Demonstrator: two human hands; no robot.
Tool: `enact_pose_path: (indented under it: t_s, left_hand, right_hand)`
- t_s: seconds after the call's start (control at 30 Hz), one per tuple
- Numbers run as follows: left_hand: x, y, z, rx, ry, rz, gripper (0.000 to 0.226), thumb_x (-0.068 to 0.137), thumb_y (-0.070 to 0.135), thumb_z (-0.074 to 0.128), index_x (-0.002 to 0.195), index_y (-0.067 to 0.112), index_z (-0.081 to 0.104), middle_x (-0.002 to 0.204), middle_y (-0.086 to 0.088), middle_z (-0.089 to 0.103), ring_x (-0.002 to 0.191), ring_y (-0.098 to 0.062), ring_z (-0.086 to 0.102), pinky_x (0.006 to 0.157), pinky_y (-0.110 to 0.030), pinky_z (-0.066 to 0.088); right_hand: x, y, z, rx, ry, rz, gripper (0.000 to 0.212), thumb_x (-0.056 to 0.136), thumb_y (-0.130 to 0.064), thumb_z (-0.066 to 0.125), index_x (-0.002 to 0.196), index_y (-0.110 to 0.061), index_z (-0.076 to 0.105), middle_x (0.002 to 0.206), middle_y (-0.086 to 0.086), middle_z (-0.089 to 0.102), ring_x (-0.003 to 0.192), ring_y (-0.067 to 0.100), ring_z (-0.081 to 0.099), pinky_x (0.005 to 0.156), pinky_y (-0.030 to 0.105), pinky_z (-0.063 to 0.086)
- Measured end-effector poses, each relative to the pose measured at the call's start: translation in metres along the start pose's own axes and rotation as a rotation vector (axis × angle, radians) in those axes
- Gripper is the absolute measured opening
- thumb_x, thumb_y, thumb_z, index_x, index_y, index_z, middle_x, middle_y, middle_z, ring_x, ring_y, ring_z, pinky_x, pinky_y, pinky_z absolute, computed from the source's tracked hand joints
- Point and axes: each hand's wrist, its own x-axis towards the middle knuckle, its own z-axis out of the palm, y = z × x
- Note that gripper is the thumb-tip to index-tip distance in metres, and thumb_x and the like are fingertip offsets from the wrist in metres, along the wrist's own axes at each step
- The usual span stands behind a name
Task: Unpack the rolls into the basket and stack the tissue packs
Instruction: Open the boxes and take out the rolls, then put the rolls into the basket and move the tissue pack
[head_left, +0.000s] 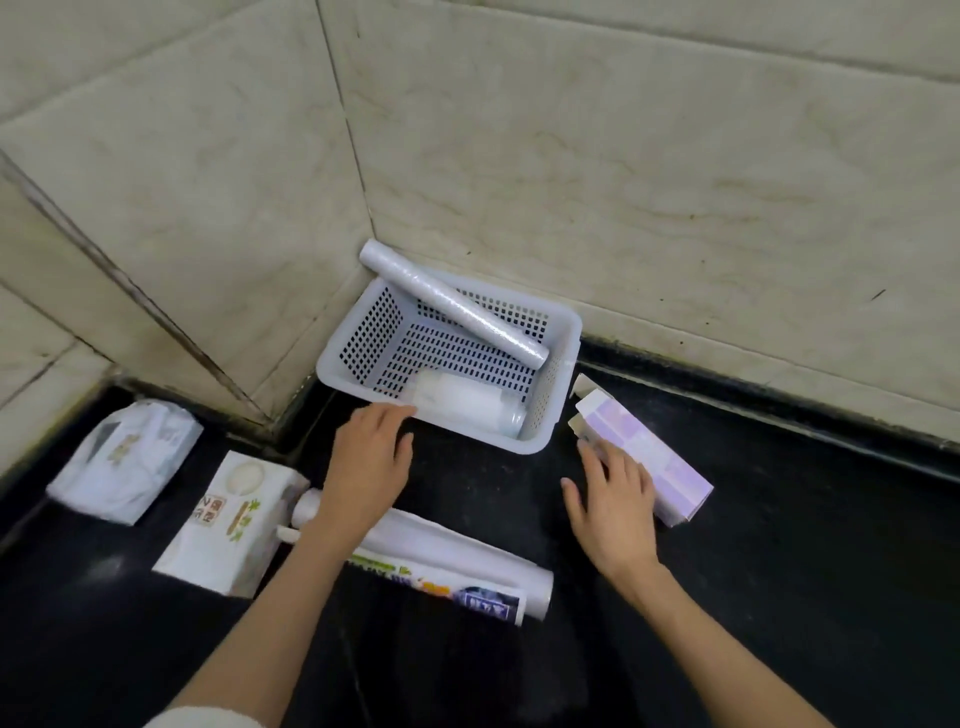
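While left hand (366, 467) nears basket (563, 332) | right hand (613, 504) touches box (660, 457)

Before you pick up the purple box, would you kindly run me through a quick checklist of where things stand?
1. Basket has room left: ok, with one long roll propped on its rim and a short roll inside.
2. Right hand on the purple box: ok, fingers touch its near end, no grip closed.
3. Box end open: ok, flaps stand out at the end nearest the basket.
4. Left hand free: ok, empty, beside the basket.
5. Labelled roll in basket: not ok, it lies on the counter.
6. Tissue packs stacked: not ok, side by side.
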Motion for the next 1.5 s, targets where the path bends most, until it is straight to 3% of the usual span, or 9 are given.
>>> enact_pose_path:
  t_s: [0.17, 0.37, 0.57, 0.83, 1.0, 1.1, 1.2, 1.37, 1.5]
  left_hand:
    - [-0.073, -0.010, 0.004, 0.044, -0.185, 0.003, 0.030, 0.088, 0.015, 0.057, 0.117, 0.009, 0.060, 0.115, -0.013, 0.060, 0.109, -0.031, 0.054, 0.092, -0.041, 0.043]
    - [-0.135, -0.032, 0.014, -0.019, -0.297, -0.007, 0.040, 0.083, 0.042, 0.061, 0.117, 0.021, 0.057, 0.124, 0.004, 0.052, 0.123, -0.013, 0.042, 0.104, -0.025, 0.023]
    - [-0.151, -0.047, 0.017, -0.010, -0.296, -0.052, 0.009, 0.087, 0.025, 0.057, 0.094, 0.025, 0.062, 0.108, 0.011, 0.056, 0.111, -0.007, 0.046, 0.105, -0.024, 0.022]
    - [-0.147, -0.020, 0.019, -0.056, -0.247, 0.044, 0.010, 0.088, 0.017, 0.058, 0.090, 0.017, 0.068, 0.092, 0.004, 0.067, 0.087, -0.013, 0.059, 0.083, -0.026, 0.042]
    - [-0.121, 0.044, 0.017, -0.128, -0.126, 0.119, 0.005, 0.080, 0.011, 0.068, 0.081, 0.014, 0.071, 0.082, 0.003, 0.070, 0.078, -0.014, 0.064, 0.069, -0.029, 0.051]
    - [-0.096, 0.088, 0.020, -0.194, -0.029, 0.094, 0.004, 0.078, 0.007, 0.069, 0.080, 0.011, 0.069, 0.080, 0.000, 0.068, 0.076, -0.015, 0.064, 0.067, -0.022, 0.047]
    - [-0.075, 0.127, 0.020, -0.198, 0.055, 0.098, 0.004, 0.079, 0.005, 0.067, 0.081, 0.009, 0.069, 0.080, -0.005, 0.067, 0.074, -0.019, 0.063, 0.065, -0.030, 0.051]
    - [-0.036, 0.169, 0.012, -0.015, 0.186, 0.357, 0.008, 0.076, 0.001, 0.070, 0.082, 0.005, 0.068, 0.074, -0.008, 0.067, 0.065, -0.023, 0.061, 0.057, -0.037, 0.052]
    - [0.010, 0.192, 0.018, 0.073, 0.214, 0.496, 0.014, 0.071, -0.004, 0.070, 0.078, 0.008, 0.067, 0.076, -0.007, 0.068, 0.071, -0.028, 0.062, 0.074, -0.035, 0.039]
  right_hand:
    - [-0.034, -0.047, 0.013, 0.108, -0.308, -0.333, 0.036, 0.095, -0.032, 0.043, 0.127, -0.018, 0.054, 0.117, 0.007, 0.056, 0.106, 0.026, 0.051, 0.091, 0.037, 0.042]
    - [-0.036, -0.089, 0.040, 0.035, -0.636, -0.252, 0.051, 0.087, -0.044, 0.052, 0.132, -0.020, 0.044, 0.127, 0.011, 0.047, 0.119, 0.031, 0.043, 0.098, 0.044, 0.038]
    - [-0.022, -0.096, 0.046, 0.021, -0.783, -0.259, 0.059, 0.082, -0.037, 0.062, 0.130, -0.009, 0.044, 0.128, 0.015, 0.047, 0.119, 0.032, 0.044, 0.099, 0.039, 0.040]
    - [-0.050, -0.046, -0.017, 0.487, -0.483, -0.168, 0.033, 0.074, -0.037, 0.064, 0.104, -0.030, 0.054, 0.090, -0.009, 0.046, 0.082, 0.007, 0.052, 0.069, 0.018, 0.037]
    - [-0.056, 0.000, -0.081, 0.704, -0.098, -0.043, 0.042, 0.075, -0.030, 0.069, 0.111, -0.041, 0.050, 0.097, -0.021, 0.050, 0.092, -0.015, 0.047, 0.072, 0.003, 0.037]
    - [-0.058, 0.033, -0.112, 0.724, 0.083, 0.022, 0.043, 0.077, -0.030, 0.067, 0.115, -0.039, 0.049, 0.099, -0.011, 0.052, 0.092, -0.011, 0.049, 0.068, 0.010, 0.037]
    - [-0.062, 0.060, -0.133, 0.729, 0.188, 0.049, 0.043, 0.078, -0.029, 0.068, 0.105, -0.051, 0.044, 0.097, -0.015, 0.051, 0.090, -0.011, 0.050, 0.067, 0.012, 0.035]
    - [-0.062, 0.100, -0.150, 0.754, 0.275, 0.127, 0.045, 0.075, -0.032, 0.070, 0.110, -0.051, 0.047, 0.103, -0.019, 0.051, 0.094, -0.012, 0.049, 0.072, 0.013, 0.037]
    - [-0.057, 0.115, -0.158, 0.729, 0.312, 0.152, 0.043, 0.073, -0.035, 0.069, 0.096, -0.062, 0.045, 0.098, -0.019, 0.051, 0.093, -0.019, 0.046, 0.070, 0.013, 0.035]
